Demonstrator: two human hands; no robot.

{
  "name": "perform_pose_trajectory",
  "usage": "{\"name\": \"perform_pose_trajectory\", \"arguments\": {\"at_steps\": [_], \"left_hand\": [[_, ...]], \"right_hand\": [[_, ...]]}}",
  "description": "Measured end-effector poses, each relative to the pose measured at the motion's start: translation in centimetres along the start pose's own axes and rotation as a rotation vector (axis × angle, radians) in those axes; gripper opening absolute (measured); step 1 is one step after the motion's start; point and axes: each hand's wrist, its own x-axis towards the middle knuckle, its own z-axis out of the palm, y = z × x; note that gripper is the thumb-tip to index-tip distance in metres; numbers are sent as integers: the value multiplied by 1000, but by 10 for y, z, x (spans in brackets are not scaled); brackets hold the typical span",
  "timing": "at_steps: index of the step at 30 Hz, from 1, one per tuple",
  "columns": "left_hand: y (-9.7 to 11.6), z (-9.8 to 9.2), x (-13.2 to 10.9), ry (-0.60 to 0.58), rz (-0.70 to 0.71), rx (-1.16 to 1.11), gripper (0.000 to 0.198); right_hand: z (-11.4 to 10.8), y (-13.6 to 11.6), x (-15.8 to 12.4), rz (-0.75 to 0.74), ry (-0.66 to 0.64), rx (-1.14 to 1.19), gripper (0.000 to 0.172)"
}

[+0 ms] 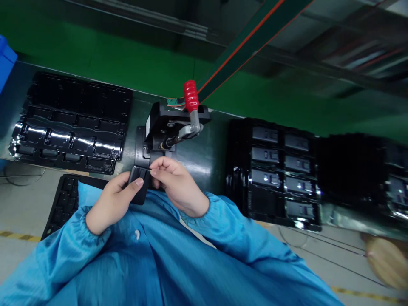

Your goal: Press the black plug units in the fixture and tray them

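My left hand [113, 199] is closed around a flat black rectangular plastic case [139, 196], its thumb lying across the upper face. At the case's top right corner, my right hand [177, 185] has thumb and forefinger pinched together; whatever is between those fingertips is too small to make out. Just beyond both hands stands a black clamping fixture [162, 117]. Its toggle clamp has a red ribbed handle [191, 95] pointing up.
Black moulded trays [76, 106] lie stacked at the left of the dark bench [204, 148]. To the right, another black tray [267, 202] holds several black cases, with more trays beyond. A further black tray [60, 204] sits low at the left. A blue bin [4, 59] shows top left.
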Motion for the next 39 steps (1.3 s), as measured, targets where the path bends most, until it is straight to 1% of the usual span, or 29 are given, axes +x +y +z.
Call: {"name": "perform_pose_trajectory", "arguments": {"at_steps": [4, 7, 9, 11, 14, 18, 20, 22, 25, 29, 33, 39], "left_hand": [[-9, 10, 6, 19, 4, -156, 41], [-13, 18, 11, 20, -1, -182, 42], [-12, 23, 14, 13, -8, -135, 42], [-9, 26, 18, 6, -2, -68, 41], [-5, 28, 22, -27, 35, 44, 40], [-7, 29, 25, -87, 79, 162, 31], [-9, 31, 27, -99, 86, 175, 34], [-10, 32, 29, -102, 101, 202, 42], [-10, 33, 34, -85, 148, 301, 46], [-10, 34, 44, -59, 220, 410, 37], [-12, 35, 55, -29, 257, 487, 29], [-16, 34, 63, 64, 351, 654, 28]], "right_hand": [[-10, 17, -10, -81, 26, -103, 29], [-17, 29, -17, -94, -20, -264, 24], [-21, 33, -19, -93, -49, -362, 23], [-25, 35, -19, -97, -48, -419, 28], [-31, 35, -17, -94, -16, -423, 30], [-40, 34, -10, -72, 18, -398, 32], [-45, 34, -5, -55, 22, -399, 32], [-49, 35, 1, -49, 31, -401, 33], [-56, 36, 10, -29, 57, -420, 32], [-60, 34, 19, 31, 94, -461, 30], [-63, 27, 24, 41, 103, -462, 30], [-63, 22, 32, 92, 164, -461, 24]]}}
